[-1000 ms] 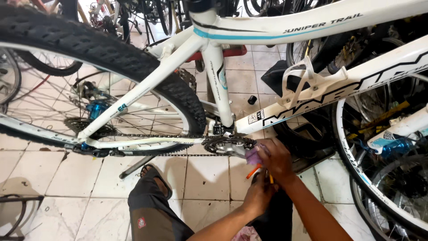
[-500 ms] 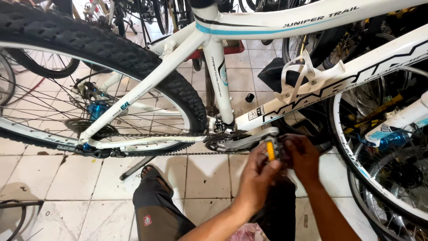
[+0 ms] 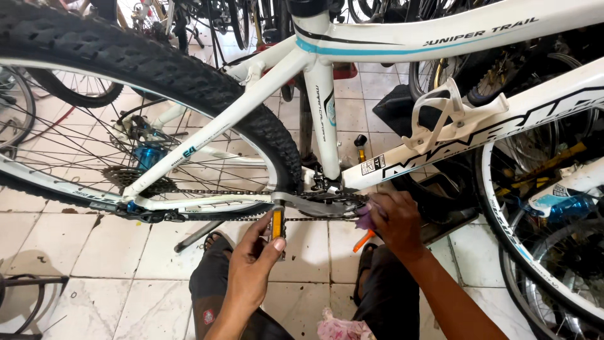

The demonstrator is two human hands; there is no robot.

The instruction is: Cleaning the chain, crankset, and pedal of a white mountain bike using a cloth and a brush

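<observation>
A white bicycle frame (image 3: 327,119) stands over me, its crank arm (image 3: 308,204) pointing back toward the rear wheel. My left hand (image 3: 255,264) grips the pedal (image 3: 277,223), which has an orange reflector, at the end of that arm. My right hand (image 3: 393,220) presses a purple cloth (image 3: 363,217) against the chainring (image 3: 343,203). An orange tool handle (image 3: 363,240) sticks out below that hand. The chain (image 3: 214,192) runs back to the rear sprockets (image 3: 126,176).
The knobby rear tyre (image 3: 189,75) arcs just above my left hand. A white bottle cage (image 3: 450,113) sits on the down tube. Another bicycle's wheel (image 3: 535,252) stands close on the right, and more bicycles stand behind. My knees (image 3: 220,296) are over a tiled floor (image 3: 126,264).
The pedal and crank have swung left toward the rear wheel with my left hand on the pedal. My right hand has shifted left onto the chainring with the cloth.
</observation>
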